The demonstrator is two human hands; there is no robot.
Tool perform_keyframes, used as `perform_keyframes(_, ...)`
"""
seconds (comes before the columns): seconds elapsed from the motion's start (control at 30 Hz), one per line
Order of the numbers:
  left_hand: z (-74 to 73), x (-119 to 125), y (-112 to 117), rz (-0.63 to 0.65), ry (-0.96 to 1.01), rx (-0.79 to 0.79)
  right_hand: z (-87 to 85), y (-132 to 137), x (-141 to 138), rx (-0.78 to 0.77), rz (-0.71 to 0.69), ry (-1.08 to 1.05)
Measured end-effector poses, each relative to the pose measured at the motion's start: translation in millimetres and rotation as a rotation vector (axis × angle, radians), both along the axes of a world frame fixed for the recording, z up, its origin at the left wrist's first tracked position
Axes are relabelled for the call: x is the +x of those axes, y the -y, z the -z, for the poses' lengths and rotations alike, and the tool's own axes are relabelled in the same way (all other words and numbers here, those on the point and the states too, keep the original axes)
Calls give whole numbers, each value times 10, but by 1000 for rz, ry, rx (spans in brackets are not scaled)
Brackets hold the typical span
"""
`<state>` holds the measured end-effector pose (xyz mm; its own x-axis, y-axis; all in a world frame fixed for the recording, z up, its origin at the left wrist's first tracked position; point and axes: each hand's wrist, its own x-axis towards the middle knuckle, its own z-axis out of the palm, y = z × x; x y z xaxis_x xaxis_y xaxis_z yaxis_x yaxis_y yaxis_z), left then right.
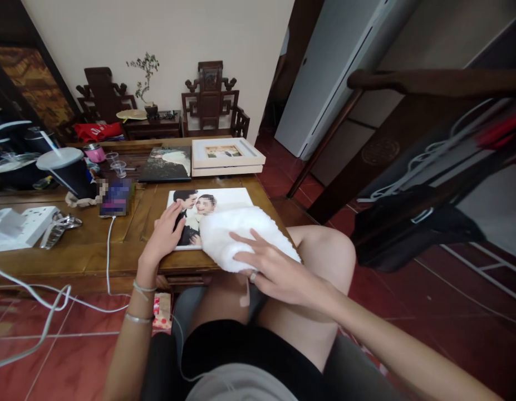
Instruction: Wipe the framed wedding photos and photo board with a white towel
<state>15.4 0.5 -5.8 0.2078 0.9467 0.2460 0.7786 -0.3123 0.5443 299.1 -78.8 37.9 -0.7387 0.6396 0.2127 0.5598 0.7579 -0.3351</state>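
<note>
A flat photo panel (193, 220) showing a couple lies near the front edge of the wooden table (128, 253). My left hand (166, 234) rests on the panel's left edge with its fingers stretched out. Bunched under the fingers of my right hand (268, 267) is a fluffy white cloth (258, 223), gripped near its front edge. The cloth covers the panel's right and lower part and hangs toward the table's corner. Where the cloth lies, the print beneath is hidden.
Behind the panel are a dark photo panel (168, 163) and stacked pale frames (228, 159). To the left are a phone (116, 197) on a white cable, a lidded cup with a straw (69, 172) and a power strip (30, 225). A wooden chair (211, 103) stands beyond.
</note>
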Motion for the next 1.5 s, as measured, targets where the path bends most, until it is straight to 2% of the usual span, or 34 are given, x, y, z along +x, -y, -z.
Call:
perform_keyframes(0.07,-8,3,3,-3,-1,-2,-40,-118,14,-15,-6,3)
perform_keyframes(0.17,-15,0,0,-7,-10,-13,-32,-547,-63,4,71,24)
perform_keyframes(0.27,-6,-13,-14,-5,-10,-18,11,-1024,-274,58,221,35)
perform_keyframes(0.37,7,-19,-27,9,31,7,24,-1264,-556,67,317,57)
perform_keyframes(0.47,-7,-4,-19,11,149,87,27,-1185,-787,80,227,73)
perform_keyframes(0.6,-62,29,16,-45,340,207,44,-819,-882,64,-3,80)
perform_keyframes(0.77,-86,41,35,-71,331,226,-8,-466,-647,14,-254,47)
perform_keyframes(0.83,-79,46,35,-32,279,203,-45,-408,-479,-5,-282,11)
perform_keyframes(0.9,-68,51,31,14,217,152,-68,-400,-304,-26,-244,-18)
perform_keyframes(1.03,-37,48,8,37,96,87,-19,-584,-49,-1,-56,-17)
perform_keyframes(1.13,-9,30,-16,24,42,80,59,-900,-58,73,90,-10)
perform_keyframes(1.23,11,17,-30,7,26,78,56,-1250,-293,46,196,-55)
perform_keyframes(1.3,16,14,-34,6,20,84,-4,-1430,-549,-64,212,-132)
perform_keyframes(1.4,18,16,-38,8,10,109,-111,-1579,-970,-217,170,-217)
perform_keyframes(1.5,18,19,-46,3,-11,131,-149,-1619,-1258,-168,77,-198)
